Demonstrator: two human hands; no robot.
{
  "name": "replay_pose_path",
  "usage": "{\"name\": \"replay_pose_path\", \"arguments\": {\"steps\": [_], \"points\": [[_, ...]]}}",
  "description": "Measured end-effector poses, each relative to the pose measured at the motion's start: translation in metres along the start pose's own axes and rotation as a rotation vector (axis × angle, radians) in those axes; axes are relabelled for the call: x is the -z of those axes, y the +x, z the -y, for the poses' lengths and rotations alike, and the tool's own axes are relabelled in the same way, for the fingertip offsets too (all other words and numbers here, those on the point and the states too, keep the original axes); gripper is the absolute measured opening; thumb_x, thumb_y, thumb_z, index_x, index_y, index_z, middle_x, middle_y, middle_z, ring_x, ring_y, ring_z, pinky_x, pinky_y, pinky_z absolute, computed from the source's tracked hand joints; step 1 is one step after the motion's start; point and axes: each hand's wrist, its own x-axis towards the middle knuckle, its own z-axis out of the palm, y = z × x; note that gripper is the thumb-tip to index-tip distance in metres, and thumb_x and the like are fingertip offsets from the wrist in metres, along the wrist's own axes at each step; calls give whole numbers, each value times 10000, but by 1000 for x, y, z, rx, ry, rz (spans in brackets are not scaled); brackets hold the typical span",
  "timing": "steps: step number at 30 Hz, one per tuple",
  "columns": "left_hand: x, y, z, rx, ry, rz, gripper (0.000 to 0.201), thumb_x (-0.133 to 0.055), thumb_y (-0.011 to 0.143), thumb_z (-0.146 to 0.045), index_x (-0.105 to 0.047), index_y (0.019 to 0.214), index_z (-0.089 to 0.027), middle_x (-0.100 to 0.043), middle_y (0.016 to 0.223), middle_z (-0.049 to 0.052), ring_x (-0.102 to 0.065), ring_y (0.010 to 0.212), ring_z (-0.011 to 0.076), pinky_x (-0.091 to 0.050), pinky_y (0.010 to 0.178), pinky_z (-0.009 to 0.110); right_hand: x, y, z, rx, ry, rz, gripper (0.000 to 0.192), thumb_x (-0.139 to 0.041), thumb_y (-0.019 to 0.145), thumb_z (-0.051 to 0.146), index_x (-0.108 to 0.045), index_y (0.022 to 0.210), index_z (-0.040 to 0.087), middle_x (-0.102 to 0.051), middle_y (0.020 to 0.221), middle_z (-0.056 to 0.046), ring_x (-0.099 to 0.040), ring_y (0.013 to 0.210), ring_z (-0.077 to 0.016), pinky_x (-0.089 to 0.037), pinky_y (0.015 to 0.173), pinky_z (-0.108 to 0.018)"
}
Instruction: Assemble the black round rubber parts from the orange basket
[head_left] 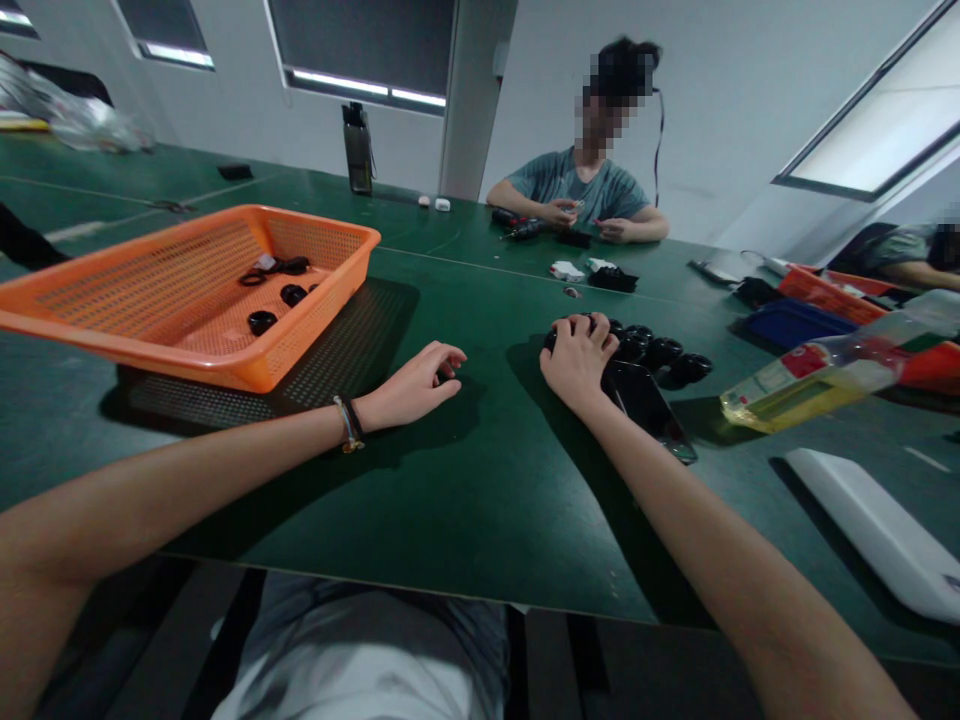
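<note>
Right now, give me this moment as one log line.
left hand: on table, small black part under fingers | right hand: on black round parts | orange basket: left

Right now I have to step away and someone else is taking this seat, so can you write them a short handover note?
Left hand: curled on the green table, fingertips on a small black part; whether it is gripped cannot be told.
Right hand: resting on top of the row of black round parts, beside a dark flat tray.
Done: a few black parts lie in the orange basket.
Left: the row by the right hand is not in the basket.
</note>
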Motion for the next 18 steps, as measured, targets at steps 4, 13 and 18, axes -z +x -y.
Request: {"name": "replay_pose_path", "arguments": {"steps": [4, 13, 18], "points": [[0, -1, 0, -11, 40, 25, 274, -463, 799, -248, -475, 1051, -143, -504, 1053, 93, -536, 904, 172, -466, 814, 342, -7, 3, -7, -67, -76, 40, 322, -448, 768, 143, -499, 1086, 136, -446, 1231, -163, -318, 1151, -315, -267, 896, -479], [1, -1, -2, -42, 104, 57, 251, -461, 806, -265, -494, 1025, -148, -514, 1047, 85, -538, 930, 181, -463, 843, 349, -13, 7, -17, -84, -24, 29, 350, -451, 749, 150, -480, 1098, 144, -428, 1252, -167, -294, 1178, -333, -256, 918, -513], [-1, -1, 0, -100, 194, 63, 246, -475, 814, -240, -504, 1031, -129, -527, 1024, 88, -532, 933, 177, -462, 847, 329, -8, 2, -6, 35, 56, -17, 391, -477, 780, 263, -465, 1151, 141, -396, 1300, -179, -224, 1277, -355, -218, 979, -571]]}}
